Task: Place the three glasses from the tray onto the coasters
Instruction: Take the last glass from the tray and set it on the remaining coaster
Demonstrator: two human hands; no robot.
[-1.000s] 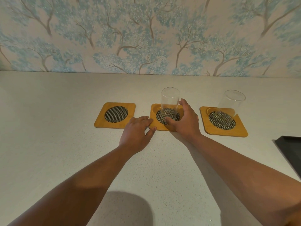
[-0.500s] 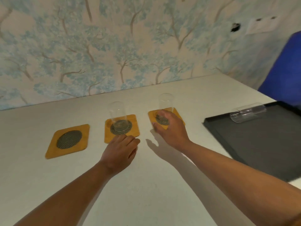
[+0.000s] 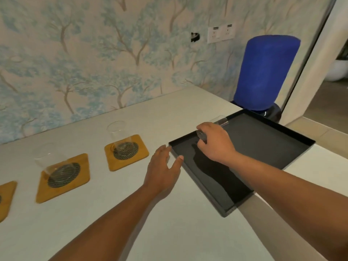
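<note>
— What's in front of you?

— The table (image 3: 188, 223), the black tray (image 3: 263, 147) on my right, then three coasters; two already carry glasses, the left one (image 3: 5, 198) is bare.

— And the last glass?

— The last glass (image 3: 221, 121) lies on its side in the tray. My right hand (image 3: 214, 142) curls over it; whether it's gripped, I cannot tell. My left hand (image 3: 162, 166) rests open beside the tray, empty.

— Handling?

— Light, slick, breakable, I'd judge. Take it around the middle.
</note>
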